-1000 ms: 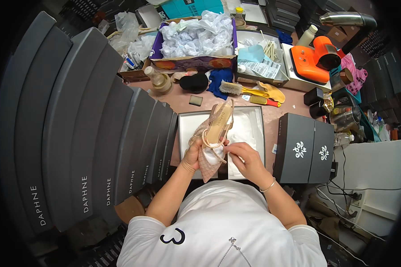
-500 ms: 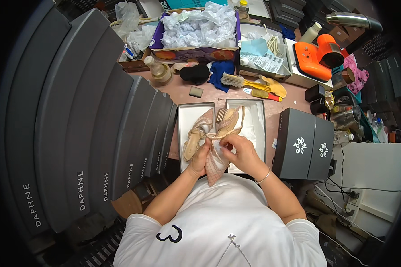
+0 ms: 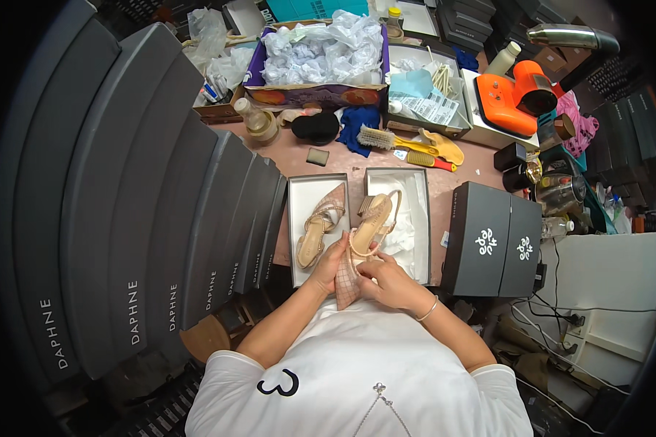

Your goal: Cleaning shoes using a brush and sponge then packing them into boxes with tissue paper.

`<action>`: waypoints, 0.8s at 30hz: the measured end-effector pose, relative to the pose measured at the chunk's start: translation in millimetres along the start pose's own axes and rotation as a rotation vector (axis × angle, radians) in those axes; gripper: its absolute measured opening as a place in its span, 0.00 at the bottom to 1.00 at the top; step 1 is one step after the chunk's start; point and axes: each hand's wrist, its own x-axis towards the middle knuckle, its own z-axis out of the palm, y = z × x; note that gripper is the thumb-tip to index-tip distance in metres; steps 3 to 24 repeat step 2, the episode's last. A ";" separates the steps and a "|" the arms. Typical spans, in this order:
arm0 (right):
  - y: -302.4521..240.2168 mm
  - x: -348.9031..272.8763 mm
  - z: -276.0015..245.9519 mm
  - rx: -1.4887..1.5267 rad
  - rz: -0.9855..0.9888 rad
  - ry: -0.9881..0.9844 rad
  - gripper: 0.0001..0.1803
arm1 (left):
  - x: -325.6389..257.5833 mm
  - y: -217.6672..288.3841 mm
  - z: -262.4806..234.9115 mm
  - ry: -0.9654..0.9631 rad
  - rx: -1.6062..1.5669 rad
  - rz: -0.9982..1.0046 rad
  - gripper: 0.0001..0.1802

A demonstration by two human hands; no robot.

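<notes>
Above the open shoebox I hold a pinkish-beige checked slingback shoe (image 3: pixel 349 286), its pointed toe towards me and its low block heel away. My left hand (image 3: pixel 329 271) is closed round the toe part from the left side. On the other side my right hand (image 3: pixel 390 282) has its fingers bent against the shoe's upper; their tips are partly hidden. The matching shoe (image 3: pixel 314 237) lies in the left tray (image 3: pixel 292 211) of the box, toe pointing away. White tissue paper (image 3: pixel 410 233) lies in the right tray (image 3: pixel 426 189).
Tall stacks of dark shoeboxes (image 3: pixel 124 182) rise at my left. Two dark boxes (image 3: pixel 481 240) stand at right. Farther back are a yellow-handled brush (image 3: pixel 397 140), a black pad (image 3: pixel 315 127), a glass bottle (image 3: pixel 257 121), a carton of crumpled plastic (image 3: pixel 321 54) and an orange device (image 3: pixel 510 102).
The held shoe has turned slightly, showing more of its insole. My right hand has shifted down from the strap towards the toe part. My left hand keeps its hold.
</notes>
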 end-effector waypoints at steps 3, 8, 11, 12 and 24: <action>4.0 -4.5 -0.9 0.004 -0.022 -0.027 0.19 | 8.1 15.3 7.3 -0.031 0.100 -0.077 0.36; 4.0 -4.5 -0.9 0.004 -0.022 -0.027 0.19 | 8.1 15.3 7.3 -0.031 0.100 -0.077 0.36; 4.0 -4.5 -0.9 0.004 -0.022 -0.027 0.19 | 8.1 15.3 7.3 -0.031 0.100 -0.077 0.36; 4.0 -4.5 -0.9 0.004 -0.022 -0.027 0.19 | 8.1 15.3 7.3 -0.031 0.100 -0.077 0.36; 4.0 -4.5 -0.9 0.004 -0.022 -0.027 0.19 | 8.1 15.3 7.3 -0.031 0.100 -0.077 0.36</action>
